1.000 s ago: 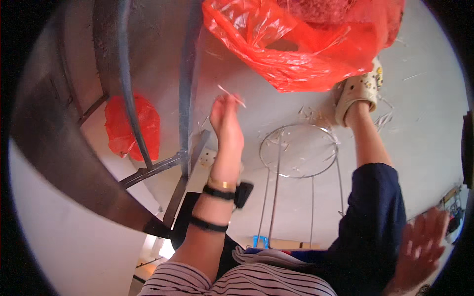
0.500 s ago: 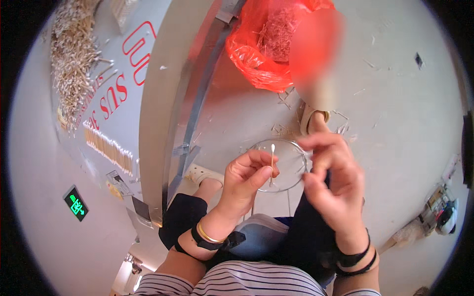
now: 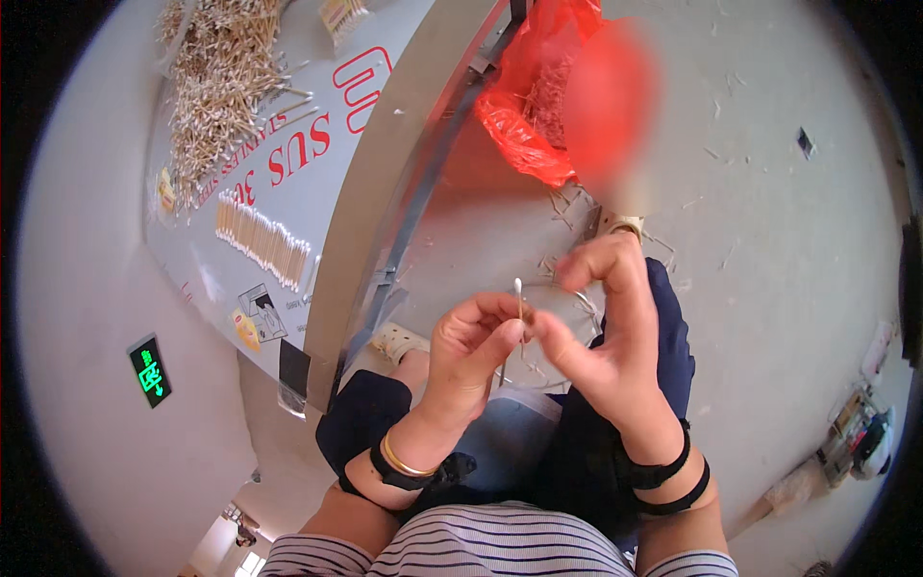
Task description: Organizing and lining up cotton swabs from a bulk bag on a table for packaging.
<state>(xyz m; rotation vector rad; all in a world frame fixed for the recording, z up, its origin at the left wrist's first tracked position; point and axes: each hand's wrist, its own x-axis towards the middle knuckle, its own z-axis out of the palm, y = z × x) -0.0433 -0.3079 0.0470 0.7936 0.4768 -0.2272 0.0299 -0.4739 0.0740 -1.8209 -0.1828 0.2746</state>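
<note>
My left hand pinches a cotton swab between thumb and fingertips. The swab stands nearly upright, its white tip above the fingers. Close beside it is my right hand, its thumb and fingers apart and nothing visible between them. The right thumb tip is near the swab's stick; whether it touches, I cannot tell. On the table to my left, a row of cotton swabs lies side by side. Beyond that row spreads a large loose heap of cotton swabs.
The table's metal edge runs along my left. A red plastic bag with many thin sticks inside stands on the floor ahead, and loose sticks are scattered near it. Below my hands is a thin metal ring. A green lit sign hangs far left.
My right hand has moved left and closer to the swab in my left hand. The left hand keeps its pinch. The view has shifted, so the table shows farther right.
</note>
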